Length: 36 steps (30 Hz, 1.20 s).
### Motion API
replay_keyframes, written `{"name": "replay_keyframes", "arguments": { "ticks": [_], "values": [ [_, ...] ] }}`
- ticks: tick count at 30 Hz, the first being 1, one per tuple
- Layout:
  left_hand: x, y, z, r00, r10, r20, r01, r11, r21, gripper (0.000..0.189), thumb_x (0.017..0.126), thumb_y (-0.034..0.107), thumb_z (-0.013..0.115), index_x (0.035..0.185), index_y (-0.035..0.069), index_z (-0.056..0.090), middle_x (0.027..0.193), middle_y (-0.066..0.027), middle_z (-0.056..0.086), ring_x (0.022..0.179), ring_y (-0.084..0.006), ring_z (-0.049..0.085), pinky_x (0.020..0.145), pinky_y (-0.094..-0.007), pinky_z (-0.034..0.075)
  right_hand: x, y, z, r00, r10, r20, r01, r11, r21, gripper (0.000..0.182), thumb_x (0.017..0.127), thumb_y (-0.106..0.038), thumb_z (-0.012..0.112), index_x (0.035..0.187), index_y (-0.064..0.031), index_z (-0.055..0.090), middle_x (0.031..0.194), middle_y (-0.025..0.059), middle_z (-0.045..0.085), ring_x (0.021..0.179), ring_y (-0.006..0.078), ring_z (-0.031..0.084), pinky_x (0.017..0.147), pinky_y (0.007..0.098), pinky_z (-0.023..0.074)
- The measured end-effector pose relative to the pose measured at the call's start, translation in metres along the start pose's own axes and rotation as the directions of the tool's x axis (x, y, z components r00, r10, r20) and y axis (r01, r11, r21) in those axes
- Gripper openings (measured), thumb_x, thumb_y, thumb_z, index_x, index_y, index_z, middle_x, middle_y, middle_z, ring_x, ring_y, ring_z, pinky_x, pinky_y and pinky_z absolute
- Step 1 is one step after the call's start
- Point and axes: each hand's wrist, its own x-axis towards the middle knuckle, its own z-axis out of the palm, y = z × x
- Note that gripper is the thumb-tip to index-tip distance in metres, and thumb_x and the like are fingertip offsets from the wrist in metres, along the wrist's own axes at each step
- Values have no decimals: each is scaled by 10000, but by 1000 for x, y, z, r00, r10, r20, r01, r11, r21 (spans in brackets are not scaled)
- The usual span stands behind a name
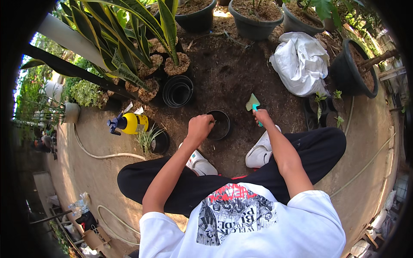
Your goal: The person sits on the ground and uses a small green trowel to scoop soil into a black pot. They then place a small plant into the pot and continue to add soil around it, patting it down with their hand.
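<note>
My left hand [200, 129] pinches the left rim of a small black plastic nursery pot [222, 124], which stands on the dark soil [222, 71] between my feet. The inside of the pot looks dark, and I cannot tell how much it contains. In my right hand [264, 117] is a trowel [254, 102] with a turquoise handle. Its pointed blade, dusted with soil, lies over the ground to the right of the pot and points away from me.
Nested black pots [178, 91] stand beside potted snake plants [176, 63] at the left. A yellow spray bottle [134, 123] and a small grassy plant [148, 138] sit nearer. A white sack [300, 64], a black tray [311, 113] with seedlings and large pots [256, 27] border the right and back.
</note>
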Motion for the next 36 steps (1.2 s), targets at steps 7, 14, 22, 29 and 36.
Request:
{"name": "replay_keyframes", "arguments": {
  "ticks": [7,14,22,29,36],
  "values": [
    [1,2,2,999,29,-14,-29,999,-24,149,827,182,725,944,92,743,922,-122,740,906,-338,710,781,-460,557,-20,-22,-73,968,-33,249,71,987,-147,341,999,-379,619,1056,-58,719,746,6,562,566,115,515,509,327,420],
    [-2,-4,5,999,44,-21,-44,999,6,145,827,188,724,934,93,744,898,-127,736,880,-343,710,772,-463,556,-77,-111,-128,889,-13,458,194,916,-351,373,1006,-425,612,1065,-75,725,705,-31,525,596,95,486,539,292,398],
    [1,-1,3,998,57,-40,-57,998,-5,140,810,171,735,927,93,743,880,-127,736,868,-337,713,769,-465,556,-126,-162,-141,774,47,631,299,852,-430,315,1004,-336,626,1017,-43,740,666,-25,540,572,86,492,513,272,383],
    [0,-3,3,999,38,-15,-37,999,25,151,806,170,745,940,101,745,881,-130,737,878,-327,715,778,-464,550,-155,-175,-127,702,125,701,358,790,-498,352,981,-379,647,994,-44,754,670,-4,549,576,109,494,534,295,387],
    [1,-3,4,999,37,-5,-37,999,29,152,804,155,737,942,93,746,889,-132,740,887,-323,718,786,-463,551,-182,-192,-95,647,170,743,454,697,-555,389,982,-381,622,986,-16,758,619,6,578,523,91,489,501,279,372]
  ]
}}
